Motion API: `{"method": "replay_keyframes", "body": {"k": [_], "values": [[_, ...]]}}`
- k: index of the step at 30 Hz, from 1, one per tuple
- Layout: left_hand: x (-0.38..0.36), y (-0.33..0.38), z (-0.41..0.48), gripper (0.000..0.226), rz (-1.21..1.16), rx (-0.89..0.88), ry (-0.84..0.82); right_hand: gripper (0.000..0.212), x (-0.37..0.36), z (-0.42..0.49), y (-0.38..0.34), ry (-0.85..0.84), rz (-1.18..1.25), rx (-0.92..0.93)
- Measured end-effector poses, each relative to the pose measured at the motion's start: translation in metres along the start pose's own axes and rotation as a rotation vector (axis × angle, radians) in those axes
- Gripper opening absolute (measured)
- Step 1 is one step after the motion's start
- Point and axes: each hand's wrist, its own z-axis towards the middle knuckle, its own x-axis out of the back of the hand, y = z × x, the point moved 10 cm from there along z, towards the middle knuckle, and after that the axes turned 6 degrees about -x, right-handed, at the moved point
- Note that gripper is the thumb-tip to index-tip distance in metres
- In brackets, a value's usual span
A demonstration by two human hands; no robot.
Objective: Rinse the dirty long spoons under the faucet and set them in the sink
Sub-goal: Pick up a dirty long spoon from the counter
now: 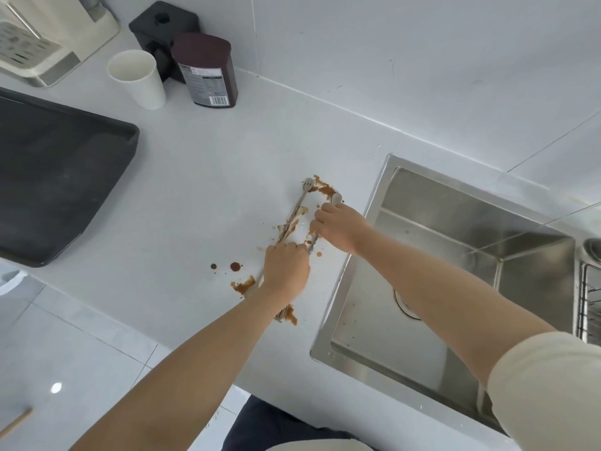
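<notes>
Left hand (286, 268), frame centre: fingers curled tight round the lower handle of a long spoon (297, 206), knuckles up. That spoon lies on the counter (195, 190), running from the fist up and right to its head. Right hand (338, 226), just right of and above the left: fingers closed in a pinch on a second long spoon (336, 198); pale bowl pokes out past the fingertips, handle tail shows below the palm, close to the left knuckles. Whether either spoon is lifted clear of the counter, cannot tell. Both spoons sit among brown sauce smears (325, 188); more blots and a larger smear (242, 284) left of the left wrist. Under the left forearm a bit of metal (282, 315) in sauce, mostly hidden. Steel sink (331, 320) just right of the hands, its drain (405, 304) partly behind the right forearm; wire rack (590, 301) at the right edge. Black tray (58, 177) left of frame. Upper left by the wall: paper cup (138, 78), dark jar (206, 70) with barcode, black box (162, 27), cream appliance (32, 37).
</notes>
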Motion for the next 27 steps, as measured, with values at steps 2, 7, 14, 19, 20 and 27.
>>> {"method": "replay_keyframes", "body": {"k": [2, 7, 14, 19, 20, 27], "values": [[0.002, 0.002, 0.002, 0.022, 0.043, -0.006, -0.014, 0.033, -0.007, 0.002, -0.001, -0.023, -0.045, 0.032], [0.005, 0.007, 0.007, 0.048, 0.056, -0.024, -0.066, 0.035, 0.003, -0.002, -0.016, 0.03, -0.177, 0.176], [0.012, 0.01, 0.006, 0.031, 0.084, -0.039, -0.117, 0.02, -0.005, -0.007, -0.01, -0.118, -0.178, 0.182], [0.029, 0.022, 0.01, 0.022, 0.09, -0.06, -0.083, 0.035, 0.013, -0.019, 0.016, 0.078, -0.033, 0.09], [0.031, 0.025, 0.011, 0.025, 0.097, -0.066, -0.074, 0.035, 0.021, -0.029, 0.021, 0.082, -0.023, 0.056], [0.04, 0.07, 0.03, 0.023, 0.072, -0.206, 0.019, 0.038, 0.015, -0.088, 0.066, 0.107, 0.053, -0.221]]}}
